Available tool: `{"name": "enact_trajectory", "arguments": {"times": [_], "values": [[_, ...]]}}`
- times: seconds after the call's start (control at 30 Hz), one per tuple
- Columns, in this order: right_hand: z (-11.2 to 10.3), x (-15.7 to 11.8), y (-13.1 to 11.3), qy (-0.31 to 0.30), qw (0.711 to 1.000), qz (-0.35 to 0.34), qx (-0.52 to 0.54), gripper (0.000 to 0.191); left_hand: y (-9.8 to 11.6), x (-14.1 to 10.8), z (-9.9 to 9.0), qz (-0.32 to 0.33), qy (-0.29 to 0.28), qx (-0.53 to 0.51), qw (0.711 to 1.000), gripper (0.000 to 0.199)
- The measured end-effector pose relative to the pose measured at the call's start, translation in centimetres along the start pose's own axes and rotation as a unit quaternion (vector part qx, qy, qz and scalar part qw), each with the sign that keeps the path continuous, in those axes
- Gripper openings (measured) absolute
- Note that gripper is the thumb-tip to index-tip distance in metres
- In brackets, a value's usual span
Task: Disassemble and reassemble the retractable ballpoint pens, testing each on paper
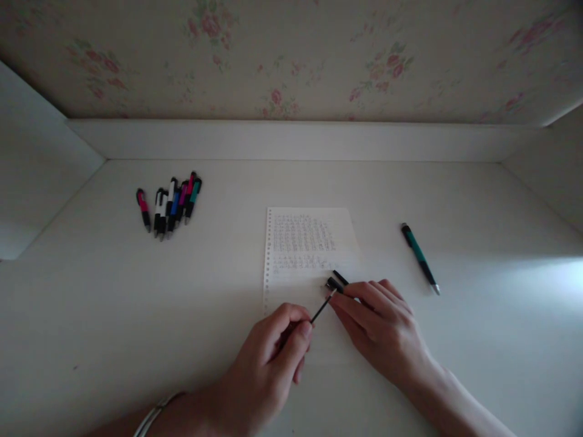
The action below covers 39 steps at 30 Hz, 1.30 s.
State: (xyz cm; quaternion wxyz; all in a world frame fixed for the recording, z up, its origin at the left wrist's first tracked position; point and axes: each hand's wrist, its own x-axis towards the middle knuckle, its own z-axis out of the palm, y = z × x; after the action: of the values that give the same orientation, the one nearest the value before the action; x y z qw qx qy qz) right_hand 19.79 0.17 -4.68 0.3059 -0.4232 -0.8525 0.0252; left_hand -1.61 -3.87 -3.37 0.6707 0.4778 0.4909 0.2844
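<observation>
My left hand (280, 349) pinches a thin dark pen refill (321, 308) between thumb and forefinger. Its pale tip points up and right, close to the fingers of my right hand (385, 321). Those fingers are closed around a black pen part (334, 284), whose end and clip (340, 277) stick out to the upper left; the rest is hidden in the hand. Both hands are over the lower part of a sheet of lined paper (291, 282) with punched holes along its left edge. Handwriting fills its upper half.
Several pens (175, 206) with coloured barrels lie bunched at the left, a pink and black one (143, 209) slightly apart. A green and black pen (419, 258) rests right of the paper. Behind the white table (218, 267) runs a raised white ledge (291, 141) below flowered wallpaper.
</observation>
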Motion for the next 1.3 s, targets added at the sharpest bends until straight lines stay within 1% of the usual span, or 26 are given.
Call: {"name": "enact_trajectory", "arguments": {"times": [0.1, 0.2, 0.27, 0.3, 0.33, 0.4, 0.47, 0.53, 0.63, 0.7, 0.8, 0.93, 1.0, 1.1, 1.2, 1.3], "values": [[0.3, 0.0, 0.0, -0.015, 1.0, 0.002, -0.014, 0.015, 0.0, 0.0, 0.0, 0.002, 0.004, 0.006, 1.0, 0.039], [0.4, 0.1, -0.2, -0.012, 1.0, 0.006, -0.011, 0.013, 0.0, -0.1, 0.0, 0.003, 0.002, 0.0, 1.0, 0.038], [0.2, 0.2, -0.3, 0.007, 1.0, 0.014, 0.015, 0.01, 0.0, -0.1, -0.1, 0.001, 0.001, -0.003, 1.0, 0.037], [0.0, 0.2, -0.4, 0.024, 0.999, 0.016, 0.034, 0.011, 0.0, -0.1, -0.1, -0.001, 0.002, -0.004, 1.0, 0.037], [-0.3, 0.2, -0.5, 0.043, 0.998, 0.014, 0.052, 0.016, -0.1, -0.1, -0.1, -0.002, 0.003, -0.006, 1.0, 0.036], [-0.8, 0.1, -0.7, 0.082, 0.994, -0.017, 0.069, 0.028, -0.1, -0.1, 0.0, -0.007, 0.0, -0.008, 1.0, 0.035], [-1.2, 0.0, -1.0, 0.095, 0.992, -0.069, 0.045, 0.033, -0.2, 0.0, 0.0, -0.01, -0.005, -0.004, 1.0, 0.035], [-1.5, -0.2, -1.3, 0.078, 0.991, -0.109, -0.005, 0.031, -0.1, 0.1, 0.0, -0.003, -0.015, 0.007, 1.0, 0.036], [-1.8, -0.2, -1.3, 0.037, 0.99, -0.123, -0.052, 0.029, 0.0, 0.2, 0.0, 0.02, -0.022, 0.022, 0.999, 0.035], [-2.0, -0.2, -1.1, 0.03, 0.989, -0.127, -0.065, 0.03, 0.0, 0.2, 0.0, 0.023, -0.021, 0.025, 0.999, 0.035], [-2.5, -0.1, -0.3, 0.036, 0.985, -0.136, -0.098, 0.031, -0.2, 0.0, 0.0, 0.015, -0.018, 0.015, 1.0, 0.036], [-2.7, 0.3, 1.0, 0.071, 0.982, -0.104, -0.14, 0.029, -0.4, 0.0, 0.1, 0.01, -0.002, -0.024, 1.0, 0.038], [-2.6, 0.5, 1.5, 0.088, 0.983, -0.081, -0.142, 0.029, -0.4, 0.1, 0.1, 0.006, 0.012, -0.042, 0.999, 0.038], [-2.3, 0.6, 1.7, 0.092, 0.986, -0.062, -0.121, 0.033, -0.2, 0.2, 0.1, 0.015, 0.028, -0.055, 0.998, 0.039], [-1.8, 0.5, 1.0, 0.063, 0.994, -0.06, -0.068, 0.036, -0.1, 0.1, 0.0, 0.022, 0.043, -0.042, 0.998, 0.036], [-1.4, 0.2, -0.1, 0.018, 0.998, -0.06, -0.022, 0.032, -0.1, -0.1, -0.1, 0.021, 0.058, -0.022, 0.998, 0.03]]}}
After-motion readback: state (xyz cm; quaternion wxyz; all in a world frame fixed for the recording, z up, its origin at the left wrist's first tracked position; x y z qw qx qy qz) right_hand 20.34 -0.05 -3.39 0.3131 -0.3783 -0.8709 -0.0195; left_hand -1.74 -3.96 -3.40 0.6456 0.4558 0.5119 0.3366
